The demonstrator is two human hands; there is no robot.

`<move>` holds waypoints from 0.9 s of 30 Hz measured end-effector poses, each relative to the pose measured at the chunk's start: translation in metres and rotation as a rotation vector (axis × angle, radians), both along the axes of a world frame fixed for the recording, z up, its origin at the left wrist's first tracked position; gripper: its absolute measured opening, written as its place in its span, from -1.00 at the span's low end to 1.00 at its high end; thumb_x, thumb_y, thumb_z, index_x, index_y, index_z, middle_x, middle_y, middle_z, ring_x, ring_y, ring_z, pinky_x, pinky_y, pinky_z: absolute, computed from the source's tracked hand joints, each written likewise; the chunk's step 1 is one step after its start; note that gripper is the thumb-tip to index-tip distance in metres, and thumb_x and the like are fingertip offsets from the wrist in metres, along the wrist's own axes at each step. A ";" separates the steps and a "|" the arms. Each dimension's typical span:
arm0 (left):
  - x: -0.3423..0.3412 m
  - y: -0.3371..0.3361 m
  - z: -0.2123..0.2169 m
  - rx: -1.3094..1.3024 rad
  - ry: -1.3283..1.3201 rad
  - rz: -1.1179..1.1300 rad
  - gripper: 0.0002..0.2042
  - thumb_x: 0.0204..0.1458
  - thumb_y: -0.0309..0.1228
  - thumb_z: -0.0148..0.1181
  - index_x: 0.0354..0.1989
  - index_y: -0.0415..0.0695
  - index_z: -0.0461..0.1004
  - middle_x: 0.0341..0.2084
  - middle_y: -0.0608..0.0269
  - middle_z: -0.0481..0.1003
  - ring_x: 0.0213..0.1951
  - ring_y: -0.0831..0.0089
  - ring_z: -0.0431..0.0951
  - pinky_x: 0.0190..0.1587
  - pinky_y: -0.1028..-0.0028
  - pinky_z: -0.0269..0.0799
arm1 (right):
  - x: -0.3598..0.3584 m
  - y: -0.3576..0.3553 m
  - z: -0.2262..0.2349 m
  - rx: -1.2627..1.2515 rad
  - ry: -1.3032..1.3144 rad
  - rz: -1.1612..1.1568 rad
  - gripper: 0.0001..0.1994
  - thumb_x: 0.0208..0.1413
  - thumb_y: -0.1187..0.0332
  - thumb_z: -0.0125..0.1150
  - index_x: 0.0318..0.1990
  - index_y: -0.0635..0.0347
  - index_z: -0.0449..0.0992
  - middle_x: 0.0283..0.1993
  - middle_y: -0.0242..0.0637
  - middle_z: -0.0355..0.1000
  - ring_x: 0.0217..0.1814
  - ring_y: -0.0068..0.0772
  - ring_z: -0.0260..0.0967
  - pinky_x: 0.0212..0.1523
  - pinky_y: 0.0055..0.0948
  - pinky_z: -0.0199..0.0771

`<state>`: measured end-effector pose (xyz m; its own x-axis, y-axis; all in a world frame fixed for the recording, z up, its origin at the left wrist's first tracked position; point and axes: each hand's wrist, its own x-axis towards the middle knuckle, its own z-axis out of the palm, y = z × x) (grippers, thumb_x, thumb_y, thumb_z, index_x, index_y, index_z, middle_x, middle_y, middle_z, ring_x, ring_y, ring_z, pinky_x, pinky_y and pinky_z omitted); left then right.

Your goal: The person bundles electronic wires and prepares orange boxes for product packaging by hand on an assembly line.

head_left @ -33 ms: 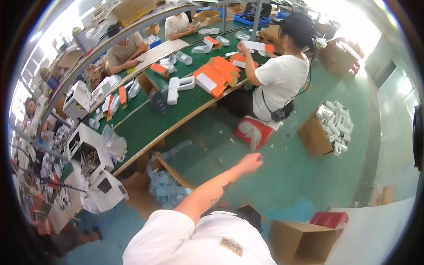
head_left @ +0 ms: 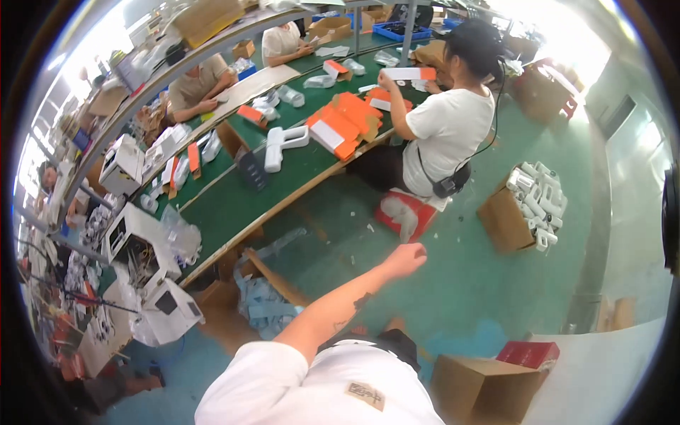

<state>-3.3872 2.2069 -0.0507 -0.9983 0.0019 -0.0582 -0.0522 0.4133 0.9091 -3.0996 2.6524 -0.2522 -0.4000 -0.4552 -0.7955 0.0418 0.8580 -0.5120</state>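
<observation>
Arm stretched out over the green floor

Left hand out of view; the right hand [head_left: 405, 259] – fingers curled together, holding nothing – hangs just short of the red plastic stool [head_left: 404, 214], with the open cardboard box of white parts [head_left: 528, 209] further right; a steady, unhurried reach suits best.

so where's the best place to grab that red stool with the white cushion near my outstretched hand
Probably by the near edge of the seat of the red stool with the white cushion, coming from above. Its flat top faces up and the edge toward the outstretched hand looks unobstructed, while the far side sits against the seated person in the white shirt.
</observation>
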 end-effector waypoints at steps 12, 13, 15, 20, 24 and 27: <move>0.227 -0.152 -0.259 -0.476 -1.249 0.303 -0.67 -0.17 -0.19 0.20 -0.24 -0.09 0.59 -0.16 0.02 0.53 -0.11 0.16 0.54 -0.07 0.26 0.45 | -0.330 -0.050 0.009 -0.025 -0.127 0.140 -0.78 -0.04 0.28 0.12 -0.28 0.15 0.56 -0.38 -0.31 0.49 -0.39 -0.47 0.42 -0.42 -0.39 0.45; 0.277 -0.171 -0.264 -0.556 -1.165 0.094 -0.69 -0.13 -0.21 0.16 -0.24 -0.09 0.58 -0.14 0.02 0.52 -0.09 0.18 0.54 -0.07 0.26 0.45 | -0.363 -0.066 0.011 -0.051 -0.155 0.179 -0.78 -0.04 0.28 0.12 -0.28 0.15 0.56 -0.38 -0.31 0.48 -0.39 -0.47 0.42 -0.42 -0.39 0.45; 0.246 -0.172 -0.197 -0.081 -1.554 0.437 -0.68 -0.12 -0.21 0.11 -0.24 -0.11 0.57 -0.15 0.01 0.52 -0.11 0.18 0.55 -0.08 0.23 0.44 | -0.417 -0.081 0.005 -0.023 -0.145 0.212 -0.78 -0.05 0.28 0.12 -0.28 0.15 0.56 -0.38 -0.31 0.48 -0.39 -0.47 0.41 -0.41 -0.39 0.45; 0.184 -0.164 -0.157 -0.316 -0.924 0.898 -0.67 -0.17 -0.20 0.07 -0.34 -0.16 0.59 -0.35 0.00 0.56 -0.24 0.12 0.58 -0.16 0.23 0.47 | -0.504 -0.127 -0.003 -0.003 -0.206 0.297 -0.78 -0.05 0.29 0.12 -0.27 0.14 0.56 -0.39 -0.31 0.48 -0.38 -0.47 0.41 -0.41 -0.39 0.45; 0.065 -0.184 -0.161 0.059 -0.860 0.940 -0.73 -0.13 -0.26 0.13 -0.34 -0.18 0.56 -0.50 0.11 0.55 -0.42 0.25 0.55 -0.31 0.35 0.47 | -0.547 -0.190 -0.005 0.003 -0.237 0.311 -0.78 -0.05 0.30 0.12 -0.27 0.14 0.56 -0.39 -0.32 0.47 -0.38 -0.47 0.41 -0.41 -0.39 0.45; -0.002 -0.235 -0.165 -0.126 -0.487 0.867 -0.77 -0.08 -0.30 0.15 -0.36 -0.23 0.53 -0.59 0.21 0.52 -0.56 0.44 0.53 -0.48 0.45 0.45 | -0.574 -0.273 0.003 0.124 -0.275 -0.278 -0.88 0.00 0.32 0.15 -0.36 0.10 0.57 -0.44 -0.34 0.45 -0.44 -0.43 0.37 -0.45 -0.41 0.39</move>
